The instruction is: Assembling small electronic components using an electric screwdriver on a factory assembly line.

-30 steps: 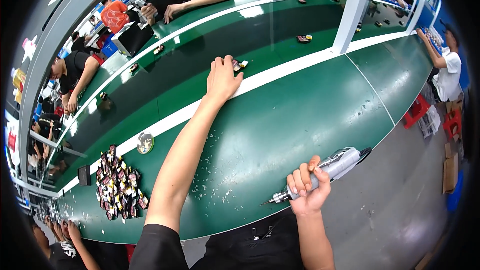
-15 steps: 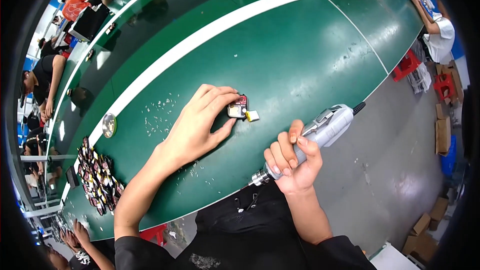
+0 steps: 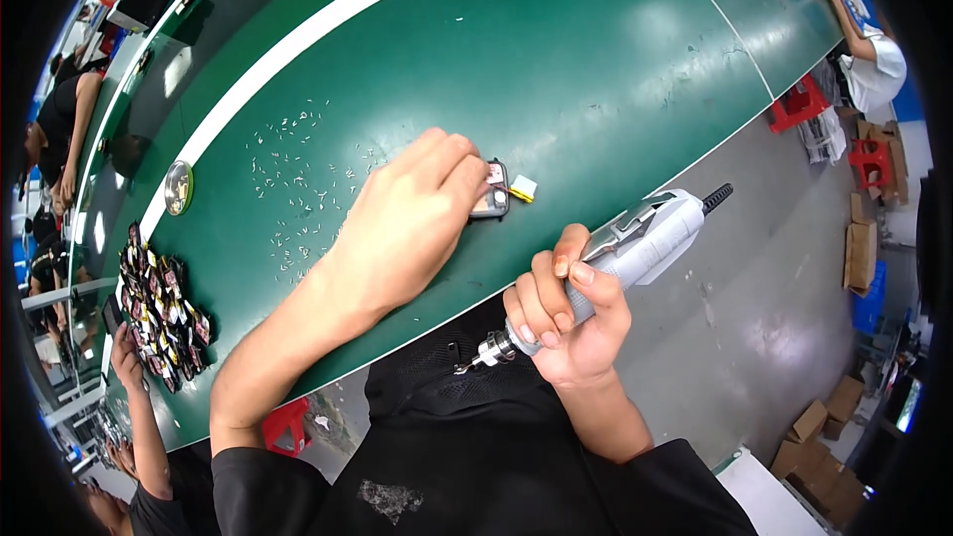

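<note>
My left hand (image 3: 412,223) is bent over a small black electronic device (image 3: 499,179), its fingers bunched on the left side of it. The fingertips are hidden behind the hand. The device is an opened square case lying on the green table, with a yellow and silver battery (image 3: 523,189) sticking out at its right. In my right hand (image 3: 571,313) is a grey electric screwdriver (image 3: 640,248), the fingers wrapped round its body. Its metal tip points down and left, above my black clothing, off the table's near edge. A black cord leaves its upper end.
Many tiny white bits (image 3: 298,189) are scattered over the green table (image 3: 596,60). At the left lies a heap of similar devices (image 3: 159,313), with a co-worker's hand (image 3: 126,357) beside it. A small round dish (image 3: 179,189) stands behind the heap. Red stools (image 3: 799,104) and cardboard boxes (image 3: 862,253) stand right.
My view has shifted. My left hand's fingers have curled in from a wider grip around the device. A co-worker's hand has come up to the heap. My right hand still grips the screwdriver.
</note>
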`<state>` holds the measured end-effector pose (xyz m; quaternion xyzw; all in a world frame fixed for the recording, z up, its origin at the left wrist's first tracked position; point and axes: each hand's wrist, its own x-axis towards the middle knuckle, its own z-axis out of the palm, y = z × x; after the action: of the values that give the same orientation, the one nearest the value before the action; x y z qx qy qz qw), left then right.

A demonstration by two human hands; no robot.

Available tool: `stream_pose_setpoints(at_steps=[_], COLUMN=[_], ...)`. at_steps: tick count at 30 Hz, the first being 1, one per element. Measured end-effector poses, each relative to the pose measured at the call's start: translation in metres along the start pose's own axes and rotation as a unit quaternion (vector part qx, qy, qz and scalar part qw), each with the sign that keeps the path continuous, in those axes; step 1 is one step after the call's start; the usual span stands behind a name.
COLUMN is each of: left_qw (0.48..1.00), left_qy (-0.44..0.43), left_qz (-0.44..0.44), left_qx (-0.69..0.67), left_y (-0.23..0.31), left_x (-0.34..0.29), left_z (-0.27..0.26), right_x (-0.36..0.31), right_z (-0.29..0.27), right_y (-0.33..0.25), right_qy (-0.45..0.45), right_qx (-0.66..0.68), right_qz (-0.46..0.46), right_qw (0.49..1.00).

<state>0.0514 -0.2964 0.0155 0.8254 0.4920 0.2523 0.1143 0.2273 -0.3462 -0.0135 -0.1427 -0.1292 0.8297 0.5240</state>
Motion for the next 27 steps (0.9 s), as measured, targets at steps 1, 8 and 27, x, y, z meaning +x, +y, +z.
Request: stream_pose_setpoints(at_steps=[1,8,27], left_qw=[1.0,0.983,0.971], left_qy=[-0.003,0.037,-0.073], left_qz=[0.021,0.146,0.134], left_qx=[0.006,0.101,0.186], left_y=[0.006,0.028,0.044], left_x=[-0.007,-0.028,-0.036], left_z=[0.003,0.016,0.009], right_x=[-0.002,-0.006,0.037], right_z=[0.001,0.0,0.03], right_y=[0.002,0.015,-0.083], right_qy=[0.013,0.062,-0.194], right_qx=[-0.01,-0.034,-0.223], right_qz=[-0.002,-0.016,-0.107], right_qw=[1.0,0.997,0.949])
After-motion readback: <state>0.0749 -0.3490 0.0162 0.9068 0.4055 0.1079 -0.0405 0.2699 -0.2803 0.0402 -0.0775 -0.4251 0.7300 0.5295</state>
